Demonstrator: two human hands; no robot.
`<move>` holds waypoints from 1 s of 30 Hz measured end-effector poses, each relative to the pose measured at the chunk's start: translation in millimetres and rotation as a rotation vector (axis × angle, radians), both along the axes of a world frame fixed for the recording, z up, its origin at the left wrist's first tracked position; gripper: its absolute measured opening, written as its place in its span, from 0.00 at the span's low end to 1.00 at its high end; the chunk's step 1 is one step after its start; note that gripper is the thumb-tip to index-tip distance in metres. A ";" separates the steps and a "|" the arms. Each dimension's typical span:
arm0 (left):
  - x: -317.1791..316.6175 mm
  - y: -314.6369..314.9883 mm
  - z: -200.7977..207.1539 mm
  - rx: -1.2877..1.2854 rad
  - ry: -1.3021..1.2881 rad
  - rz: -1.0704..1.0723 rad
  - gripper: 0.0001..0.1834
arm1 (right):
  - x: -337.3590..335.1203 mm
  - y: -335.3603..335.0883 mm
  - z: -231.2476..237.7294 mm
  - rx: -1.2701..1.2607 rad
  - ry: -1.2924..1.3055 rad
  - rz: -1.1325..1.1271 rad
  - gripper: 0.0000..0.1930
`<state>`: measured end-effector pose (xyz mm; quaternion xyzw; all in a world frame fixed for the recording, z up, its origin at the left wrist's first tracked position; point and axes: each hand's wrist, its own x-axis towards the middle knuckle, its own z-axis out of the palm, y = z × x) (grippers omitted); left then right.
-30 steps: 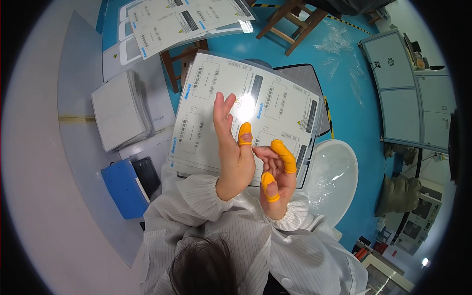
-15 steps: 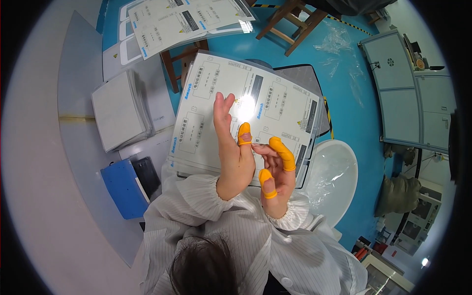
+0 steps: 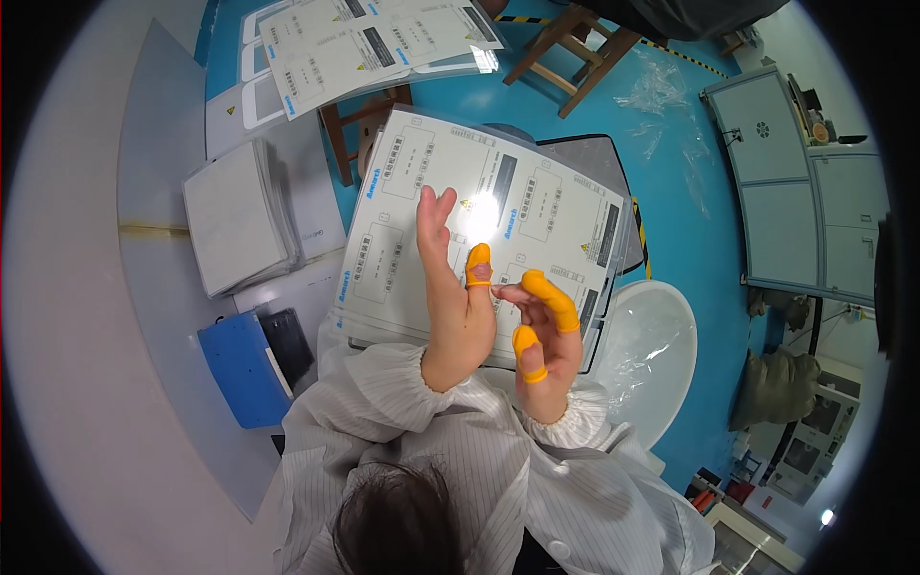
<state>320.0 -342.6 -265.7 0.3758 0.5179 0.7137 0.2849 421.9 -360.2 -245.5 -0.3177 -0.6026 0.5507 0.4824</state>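
Note:
Over a stack of printed plastic sheets point(image 3: 393, 220), both my hands are raised close together. My left hand point(image 3: 455, 307) stands edge-up with its fingers stretched and an orange-yellow finger cot on the thumb; nothing shows in it. At its right, my right hand point(image 3: 551, 345) has finger cots on the thumb and bent forefinger. Those two fingertips are apart with nothing seen between them. Its other fingers curl inward, close by the left thumb; whether they touch it I cannot tell. The top sheet bears label outlines and a bright light reflection.
More printed sheets point(image 3: 335, 53) lie at the far left. Along the left are a stack of white sheets point(image 3: 230, 220) and a blue box point(image 3: 240, 369). A white round tub point(image 3: 661, 355) with clear film stands at right. A wooden stool point(image 3: 575, 57) and grey cabinets point(image 3: 786, 177) stand beyond.
My right hand has shifted slightly right and its thumb has tilted a little. The left hand keeps nearly the same pose. The sheets sit slightly lower and further right in the picture.

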 end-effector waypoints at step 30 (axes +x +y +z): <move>-7.9 -10.0 5.9 0.003 -0.111 -0.024 0.33 | 3.0 2.2 16.9 -0.062 0.035 0.102 0.27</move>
